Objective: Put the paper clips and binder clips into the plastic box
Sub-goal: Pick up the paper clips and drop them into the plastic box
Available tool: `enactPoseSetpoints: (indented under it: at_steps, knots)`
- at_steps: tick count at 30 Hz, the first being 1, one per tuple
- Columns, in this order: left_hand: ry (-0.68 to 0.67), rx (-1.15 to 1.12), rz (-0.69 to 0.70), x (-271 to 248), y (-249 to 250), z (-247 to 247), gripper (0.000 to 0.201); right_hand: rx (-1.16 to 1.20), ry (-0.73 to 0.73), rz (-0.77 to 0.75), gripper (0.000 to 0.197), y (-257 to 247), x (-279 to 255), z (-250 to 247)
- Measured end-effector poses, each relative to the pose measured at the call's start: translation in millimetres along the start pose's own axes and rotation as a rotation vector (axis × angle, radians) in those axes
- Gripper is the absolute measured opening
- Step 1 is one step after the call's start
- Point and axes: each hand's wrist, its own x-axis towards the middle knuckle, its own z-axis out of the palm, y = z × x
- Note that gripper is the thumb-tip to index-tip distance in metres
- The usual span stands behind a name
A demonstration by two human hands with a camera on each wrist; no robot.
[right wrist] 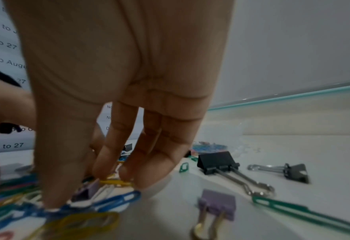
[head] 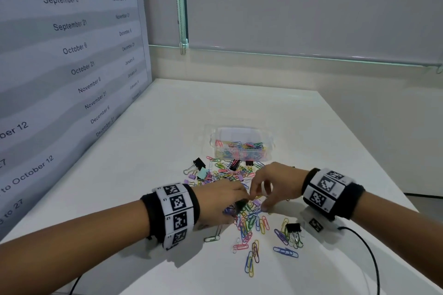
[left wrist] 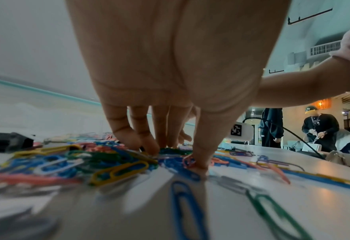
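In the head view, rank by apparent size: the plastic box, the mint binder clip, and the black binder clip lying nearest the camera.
1. plastic box, clearly the largest.
2. and 3. mint binder clip and black binder clip look about alike; the black one lies nearer the camera, so I would not rank them.

Left hand (left wrist: 170, 68) fingertips (left wrist: 147, 144) down in paper clips (left wrist: 116, 170) on table (left wrist: 242, 211). Thumb presses a pink clip (left wrist: 188, 160).

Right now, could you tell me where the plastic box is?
In the head view, the plastic box sits beyond the pile of clips, past both hands.
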Motion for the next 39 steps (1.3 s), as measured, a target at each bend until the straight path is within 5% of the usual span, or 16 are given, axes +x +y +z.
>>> enactPoseSetpoints:
  at_steps: [14, 22, 28, 35, 39]
  knots:
    - [0.05, -0.072, -0.158, 6, 4, -4, 0.025, -0.064, 0.136, 0.087, 0.008, 21, -14, -11]
    - [0.066, -0.127, -0.186, 11, 2, -16, 0.026, -0.097, 0.036, 0.003, 0.057, -11, -26, 2]
    - [0.118, -0.172, -0.249, 12, -8, -22, 0.021, -0.063, -0.06, -0.03, 0.061, -33, -24, 25]
    - [0.12, -0.199, -0.249, 12, -12, -21, 0.022, -0.005, -0.044, -0.11, 0.017, -36, -20, 24]
    - [0.141, -0.248, -0.253, 13, -17, -25, 0.024, 0.055, -0.011, -0.057, 0.008, -23, -17, 22]
